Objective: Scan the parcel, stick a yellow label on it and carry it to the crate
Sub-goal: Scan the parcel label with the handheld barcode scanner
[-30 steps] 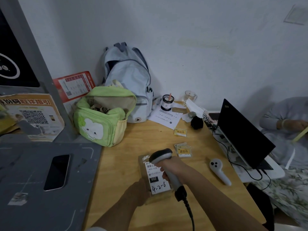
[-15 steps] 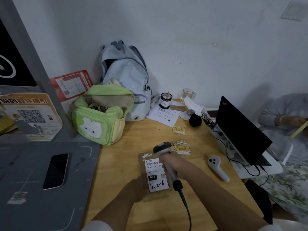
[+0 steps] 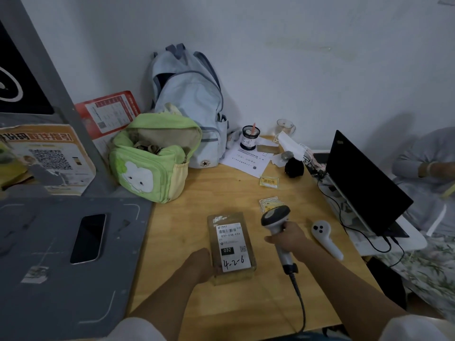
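Observation:
A small brown parcel (image 3: 230, 247) lies flat on the wooden table (image 3: 187, 232), its white shipping label with "4-2-6" facing up. My left hand (image 3: 199, 264) grips the parcel's near left corner. My right hand (image 3: 286, 238) holds a grey handheld scanner (image 3: 275, 217) by the handle, to the right of the parcel and apart from it, its cable trailing toward me. A stack of yellow labels (image 3: 268, 204) lies just behind the scanner head, and one single yellow label (image 3: 269, 182) lies farther back. No crate is visible.
A green bag (image 3: 152, 161) and a pale blue backpack (image 3: 189, 107) stand at the back left. A phone (image 3: 88, 238) lies on the grey platform at left. A white controller (image 3: 325, 237), an open laptop (image 3: 364, 183) with cables, papers and cups fill the right. A seated person (image 3: 428, 173) is far right.
My right hand has carried the scanner from above the parcel's label off to the right. The parcel's label is now fully uncovered. My left hand stays on the parcel.

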